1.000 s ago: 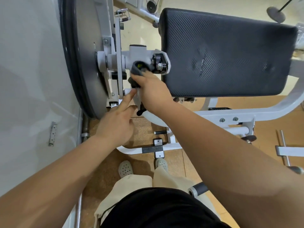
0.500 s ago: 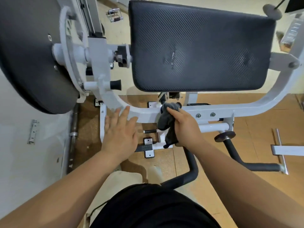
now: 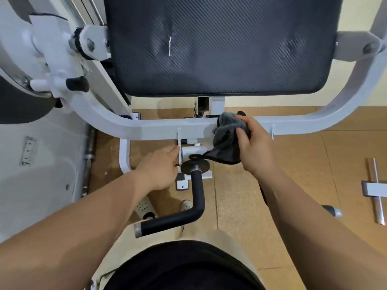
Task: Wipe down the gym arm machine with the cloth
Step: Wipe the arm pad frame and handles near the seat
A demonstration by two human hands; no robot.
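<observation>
The arm machine fills the view: a black padded rest above a curved white crossbar. My right hand grips a grey cloth and presses it against the crossbar near its middle. A corner of the cloth hangs down over the black disc of the bent black handle. My left hand reaches under the crossbar with its fingertips touching a white bracket beside the handle's mount; its fingers look loosely extended.
A dark round cam wheel with white hub stands at the left, with a black knob. A white wall panel runs along the left. Metal bars lie on the cork-coloured floor at right. My shoes show below.
My right hand carried the cloth from the pivot at upper left down to the crossbar and then rightward along it. My left hand dropped from the frame to the bracket under the bar.
</observation>
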